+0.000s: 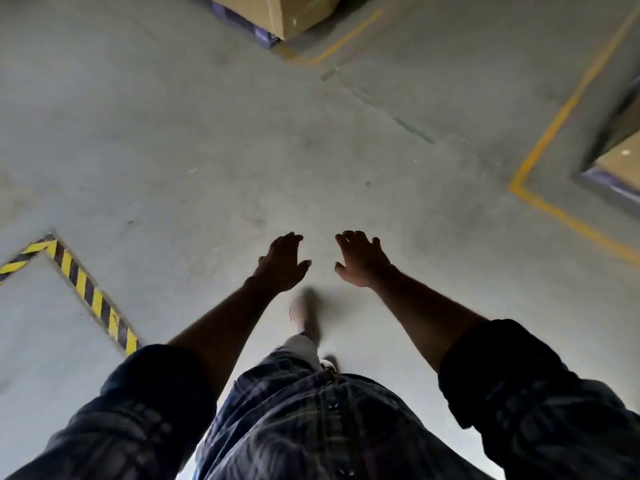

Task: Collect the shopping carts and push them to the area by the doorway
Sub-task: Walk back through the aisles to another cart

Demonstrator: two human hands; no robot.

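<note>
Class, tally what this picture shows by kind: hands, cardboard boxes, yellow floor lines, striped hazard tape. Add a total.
Hands: 2, left hand, right hand
Cardboard boxes: 2
Yellow floor lines: 2
Striped hazard tape: 1
Total: 7

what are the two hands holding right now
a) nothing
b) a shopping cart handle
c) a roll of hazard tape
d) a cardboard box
A: the left hand and the right hand reach out over the concrete floor with fingers loosely spread and nothing in them.
</note>
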